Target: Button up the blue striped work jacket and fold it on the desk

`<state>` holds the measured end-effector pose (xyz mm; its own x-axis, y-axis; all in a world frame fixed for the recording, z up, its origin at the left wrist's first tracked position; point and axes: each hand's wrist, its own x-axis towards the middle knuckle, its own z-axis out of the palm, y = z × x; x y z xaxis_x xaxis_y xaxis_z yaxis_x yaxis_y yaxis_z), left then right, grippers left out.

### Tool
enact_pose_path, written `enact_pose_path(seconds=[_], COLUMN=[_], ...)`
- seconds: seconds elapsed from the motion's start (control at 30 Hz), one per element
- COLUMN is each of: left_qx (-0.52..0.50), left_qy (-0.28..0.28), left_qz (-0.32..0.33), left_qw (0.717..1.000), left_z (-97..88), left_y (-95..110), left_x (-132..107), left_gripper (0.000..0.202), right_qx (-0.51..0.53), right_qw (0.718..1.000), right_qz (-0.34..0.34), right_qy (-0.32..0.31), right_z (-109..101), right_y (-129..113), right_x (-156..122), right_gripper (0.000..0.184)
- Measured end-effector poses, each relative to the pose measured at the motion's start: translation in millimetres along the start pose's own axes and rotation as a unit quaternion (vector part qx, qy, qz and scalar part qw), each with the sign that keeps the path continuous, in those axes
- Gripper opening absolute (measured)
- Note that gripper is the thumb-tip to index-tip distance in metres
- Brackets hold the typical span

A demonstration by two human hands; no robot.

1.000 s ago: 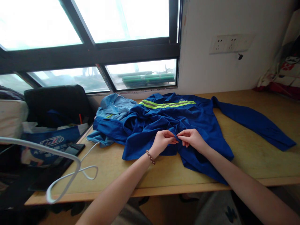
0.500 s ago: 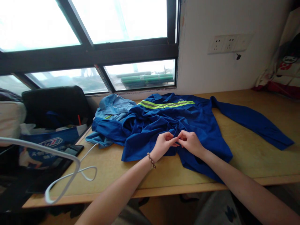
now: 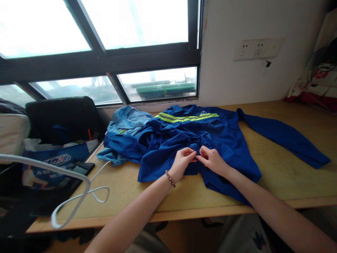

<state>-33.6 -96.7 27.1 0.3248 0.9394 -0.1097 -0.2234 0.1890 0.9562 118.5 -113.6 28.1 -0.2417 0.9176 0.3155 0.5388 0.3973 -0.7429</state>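
Observation:
A dark blue work jacket (image 3: 226, 140) with a yellow-green and grey reflective band lies spread on the wooden table (image 3: 289, 175). Its collar points toward the window, and one sleeve stretches out to the right. At the middle of the jacket's front, near the lower hem, my left hand (image 3: 183, 161) pinches the cloth edge. My right hand (image 3: 212, 160) pinches the front edge right beside it, fingertips almost touching those of the left. Whatever small part of the front sits between the fingertips is hidden. The cloth is bunched up just above both hands.
Light blue clothing (image 3: 129, 121) lies crumpled at the table's back left, partly under the jacket's sleeve. A white cable (image 3: 85, 189) loops over the left edge. A black chair or bag (image 3: 63, 116) and a blue printed bag (image 3: 58, 163) stand left. Wall sockets (image 3: 256, 49) are behind.
My fingertips have shifted slightly on the jacket's front edge, and the right index finger has lifted a little from the left fingers. The jacket lies where it was.

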Motion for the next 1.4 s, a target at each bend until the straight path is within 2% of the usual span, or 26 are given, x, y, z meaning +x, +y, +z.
enact_pose_path(seconds=[0.23,0.33,0.43,0.53,0.7,0.87,0.93,1.07,1.13,1.2,1.3,1.37,1.4], left_qx=[-0.104,-0.115,-0.095,-0.056,0.003,0.052,0.054,0.083,0.112,0.146,0.242,0.348,0.408], left_qy=[0.036,0.035,0.032,0.042,0.020,-0.021,-0.032,-0.039,-0.053,-0.080,-0.135,-0.159,-0.163], left_qz=[-0.103,-0.134,-0.124,-0.087,-0.049,-0.008,-0.001,0.014,0.029,0.047,0.074,0.107,0.132], left_qw=[0.989,0.984,0.987,0.994,0.999,0.998,0.998,0.996,0.992,0.985,0.958,0.918,0.889], left_z=[-5.8,-9.6,-9.2,-6.2,-5.3,-8.2,-8.0,-7.8,-10.4,-15.3,-23.7,-27.8,-29.6], left_y=[0.8,-0.5,-2.0,-2.4,-0.3,1.1,1.3,1.2,0.5,0.5,6.5,16.2,22.3], left_x=[3.6,6.3,6.7,4.7,3.7,5.9,6.1,7.6,10.8,15.4,19.1,13.3,6.7], left_gripper=[0.022,0.019,0.016,0.017,0.014,0.009,0.009,0.013,0.015,0.016,0.016,0.016,0.016], right_qx=[0.012,0.001,-0.003,-0.004,-0.018,0.082,0.178,0.384,0.421,0.425,0.395,0.328,0.273], right_qw=[0.999,0.999,0.999,1.000,1.000,0.996,0.978,0.889,0.867,0.868,0.891,0.919,0.937], right_qz=[-0.005,-0.015,-0.016,-0.011,-0.009,0.034,0.090,0.215,0.231,0.221,0.206,0.205,0.199], right_qy=[-0.036,-0.044,-0.039,-0.027,-0.014,-0.031,-0.062,-0.128,-0.137,-0.127,-0.091,-0.083,-0.083], right_z=[-0.1,0.5,1.1,1.7,2.6,3.4,3.4,2.9,3.0,2.4,-6.9,-23.5,-34.8], right_y=[-3.1,-3.7,-3.9,-3.8,-5.1,-4.4,-1.2,7.5,11.5,15.4,20.0,19.0,16.5], right_x=[-0.2,-0.5,-0.5,-0.3,-1.5,0.0,2.4,5.6,6.6,9.2,16.6,19.0,17.0], right_gripper=[0.016,0.019,0.026,0.032,0.031,0.037,0.039,0.036,0.036,0.035,0.035,0.035,0.035])
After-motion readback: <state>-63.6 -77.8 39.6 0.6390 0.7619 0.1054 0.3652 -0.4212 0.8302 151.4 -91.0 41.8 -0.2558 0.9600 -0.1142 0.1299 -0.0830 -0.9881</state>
